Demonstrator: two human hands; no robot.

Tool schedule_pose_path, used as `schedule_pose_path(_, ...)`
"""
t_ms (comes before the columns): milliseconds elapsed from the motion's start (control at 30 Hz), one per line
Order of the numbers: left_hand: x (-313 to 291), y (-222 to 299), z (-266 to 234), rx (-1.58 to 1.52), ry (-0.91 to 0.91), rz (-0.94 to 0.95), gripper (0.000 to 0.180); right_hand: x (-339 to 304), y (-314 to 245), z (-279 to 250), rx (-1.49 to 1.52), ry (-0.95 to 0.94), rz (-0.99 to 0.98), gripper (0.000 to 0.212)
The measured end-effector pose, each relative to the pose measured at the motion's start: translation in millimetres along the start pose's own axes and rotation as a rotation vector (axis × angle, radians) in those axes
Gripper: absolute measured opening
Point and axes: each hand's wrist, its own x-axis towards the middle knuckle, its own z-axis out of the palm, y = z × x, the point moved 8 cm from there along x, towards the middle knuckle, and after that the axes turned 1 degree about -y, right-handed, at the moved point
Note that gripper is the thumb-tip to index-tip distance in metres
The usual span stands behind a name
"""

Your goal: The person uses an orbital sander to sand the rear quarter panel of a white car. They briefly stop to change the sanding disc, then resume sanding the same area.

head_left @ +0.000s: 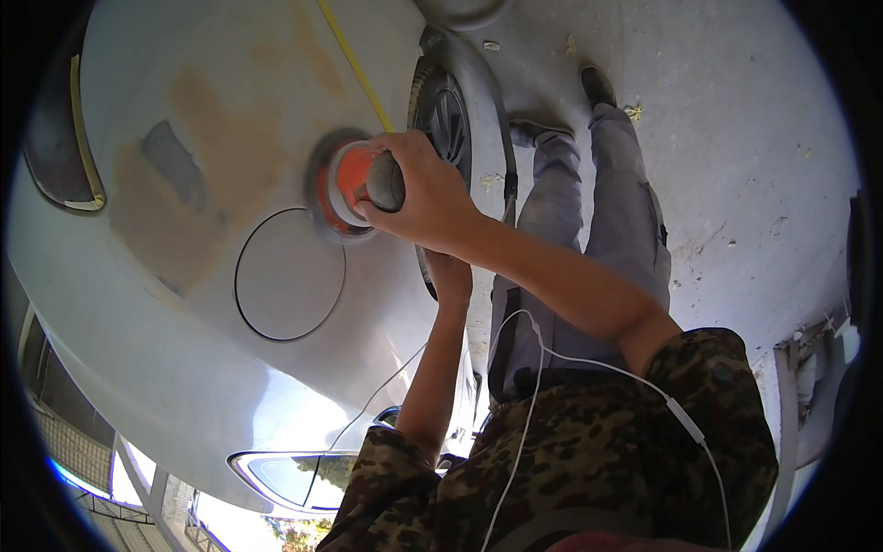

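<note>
My right hand (425, 189) is wrapped round the dark rounded top of an orange-and-white disc sander (353, 173). The sander's round pad rests against the silver car panel (175, 368), just beside the round fuel door (290, 276). Behind my right wrist is my left hand (448, 269); its fingers are hidden, so I cannot see what they grip. Tan and dark grey sanded patches (216, 138) spread over the panel left of the sander. A strip of yellow tape (354, 63) runs down to the sander's upper edge.
A car wheel (446, 120) stands just right of the panel. A dark hose (510, 184) hangs beside my legs (616, 202). White cable (529, 386) loops across my front. Yellow tape edges a dark recess (60, 138) at far left. A side window (285, 478) lies below.
</note>
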Motion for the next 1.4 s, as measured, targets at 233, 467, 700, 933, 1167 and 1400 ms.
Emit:
schedule_pose_path(233,-8,-3,12,0.133,-0.106,-0.025,0.054,-3,-7,-3,-0.025,0.01,-0.005,0.067)
schedule_pose_path(467,-12,-15,-2,0.096,-0.021,-0.043,0.047,-8,-18,0,0.006,-0.073,-0.014,0.066)
schedule_pose_path(700,-14,-17,4,0.188,-0.052,-0.009,0.044,-6,-18,4,0.056,-0.139,0.024,0.064)
schedule_pose_path(933,-22,-8,2,0.069,0.031,-0.021,0.039,-9,-20,-1,0.053,-0.144,0.053,0.062)
schedule_pose_path(1167,-9,-16,-4,0.061,-0.143,-0.101,0.052,-2,-23,5,0.053,-0.111,-0.017,0.062)
schedule_pose_path(1400,-23,-9,10,0.071,-0.098,-0.055,0.056,-15,3,0,-0.059,-0.144,0.15,0.062)
